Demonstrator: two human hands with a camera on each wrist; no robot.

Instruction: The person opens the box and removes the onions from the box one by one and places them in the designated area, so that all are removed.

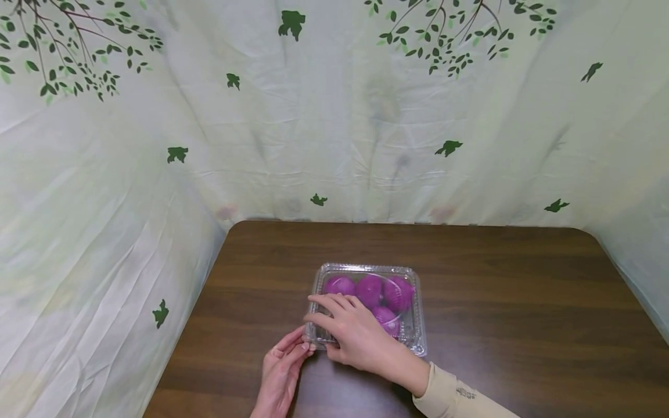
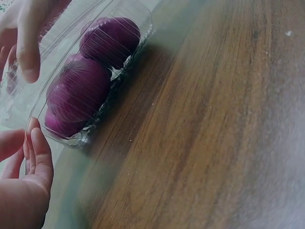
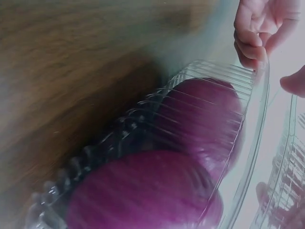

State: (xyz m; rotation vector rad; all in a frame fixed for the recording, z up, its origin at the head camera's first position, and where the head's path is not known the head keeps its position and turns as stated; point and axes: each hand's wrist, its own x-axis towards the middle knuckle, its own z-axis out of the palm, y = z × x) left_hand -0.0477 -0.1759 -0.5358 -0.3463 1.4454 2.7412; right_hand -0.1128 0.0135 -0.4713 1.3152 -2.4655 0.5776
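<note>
A clear plastic clamshell container [image 1: 420,325] sits on the table, its lid over several round purple things [image 1: 369,290] that look like red onions. At its near left corner, my left hand [image 1: 282,368] pinches the plastic rim between thumb and fingertips; the left wrist view shows this pinch close up. My right hand [image 1: 360,334] reaches across the lid from the right, fingers spread towards the left edge and covering part of the contents. Its thumb [image 2: 28,57] hangs beside the near side of the container. In the right wrist view, two purple onions [image 3: 147,191] show through the ribbed wall.
A dark brown wooden table [image 1: 522,302] with rounded far corners carries the container. Pale cloth curtains [image 1: 345,145] with green leaf and bird prints hang behind it and along both sides.
</note>
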